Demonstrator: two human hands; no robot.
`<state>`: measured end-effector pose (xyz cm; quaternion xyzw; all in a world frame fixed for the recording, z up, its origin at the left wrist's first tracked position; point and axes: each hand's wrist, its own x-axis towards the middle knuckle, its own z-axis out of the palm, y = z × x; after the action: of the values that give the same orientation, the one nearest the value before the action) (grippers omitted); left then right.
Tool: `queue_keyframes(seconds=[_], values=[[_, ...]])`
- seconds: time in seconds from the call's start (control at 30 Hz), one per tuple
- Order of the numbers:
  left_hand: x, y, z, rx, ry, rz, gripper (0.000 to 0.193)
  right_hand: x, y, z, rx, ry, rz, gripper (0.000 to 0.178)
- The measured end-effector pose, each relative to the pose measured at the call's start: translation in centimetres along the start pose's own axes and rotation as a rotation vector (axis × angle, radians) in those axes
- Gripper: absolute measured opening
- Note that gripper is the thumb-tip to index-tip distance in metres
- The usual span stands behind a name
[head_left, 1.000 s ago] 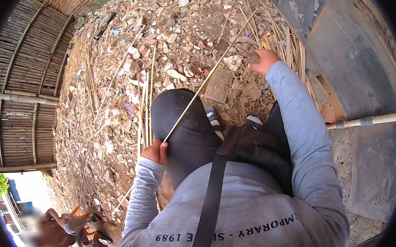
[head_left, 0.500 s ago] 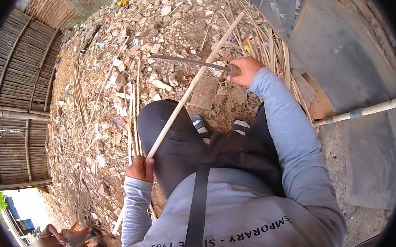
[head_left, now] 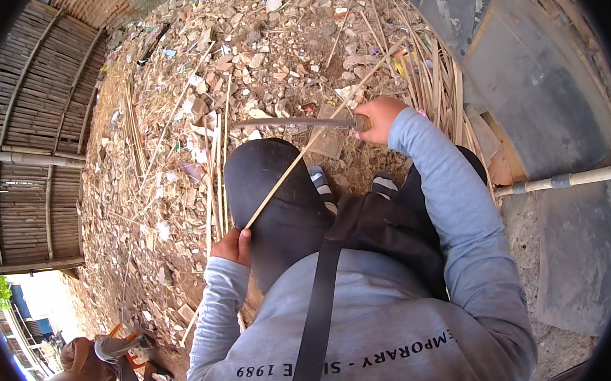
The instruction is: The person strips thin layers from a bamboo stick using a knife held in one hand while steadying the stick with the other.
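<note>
My left hand (head_left: 232, 248) is closed around the near end of a long, pale bamboo strip (head_left: 281, 181). The strip slants over my bent left knee toward the far right. My right hand (head_left: 380, 120) grips the handle of a machete (head_left: 293, 122), whose long dark blade points left. Blade and strip cross just left of my right fist; whether the edge bites into the strip I cannot tell. Several other pale strips (head_left: 218, 175) lie on the ground beside my left knee.
Rubble and litter (head_left: 176, 157) cover the ground. A pile of bamboo strips (head_left: 439, 75) lies at the right, beside dark sheets (head_left: 525, 90) and a pale pole (head_left: 567, 181). A woven bamboo wall (head_left: 22, 90) stands at the left. Another person (head_left: 112, 367) sits at the lower left.
The machete and my right hand have come nearer to me along the strip, and the blade lies more level. The strip's visible face looks narrower. My view has shifted slightly.
</note>
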<state>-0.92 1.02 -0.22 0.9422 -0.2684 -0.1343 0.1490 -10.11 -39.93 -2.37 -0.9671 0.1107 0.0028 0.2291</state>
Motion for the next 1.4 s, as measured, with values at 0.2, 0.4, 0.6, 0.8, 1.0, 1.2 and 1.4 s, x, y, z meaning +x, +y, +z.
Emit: queue_keyframes(seconds=[0.2, 0.4, 0.6, 0.8, 1.0, 1.2, 1.4], values=[[0.4, -1.3, 0.7, -0.020, -0.002, 0.061, 0.048, 0.1, -2.5, -0.1, 0.005, -0.008, 0.058, 0.039], [1.1, -0.7, 0.8, 0.032, -0.020, 0.065, 0.061, 2.2, -1.5, 1.2, 0.009, -0.191, 0.105, 0.035], [0.6, -1.1, 0.8, 0.033, -0.053, 0.020, 0.060, 0.1, -5.9, -0.5, -0.118, -0.067, 0.032, 0.038], [1.1, -0.2, 0.5, 0.031, -0.054, 0.023, 0.052, 1.6, -1.8, 0.8, 0.007, 0.013, 0.176, 0.037], [0.9, -1.6, 1.1, 0.035, -0.022, 0.057, 0.052, 0.6, -5.0, -0.1, -0.133, -0.057, 0.097, 0.039], [2.0, -1.4, 0.2, -0.001, -0.106, 0.016, 0.057, 2.6, -2.3, 2.2, 0.038, -0.068, 0.222, 0.040], [0.8, -1.2, 1.3, 0.140, 0.040, 0.032, 0.046, 0.7, -3.7, -0.5, -0.051, -0.010, 0.141, 0.041]])
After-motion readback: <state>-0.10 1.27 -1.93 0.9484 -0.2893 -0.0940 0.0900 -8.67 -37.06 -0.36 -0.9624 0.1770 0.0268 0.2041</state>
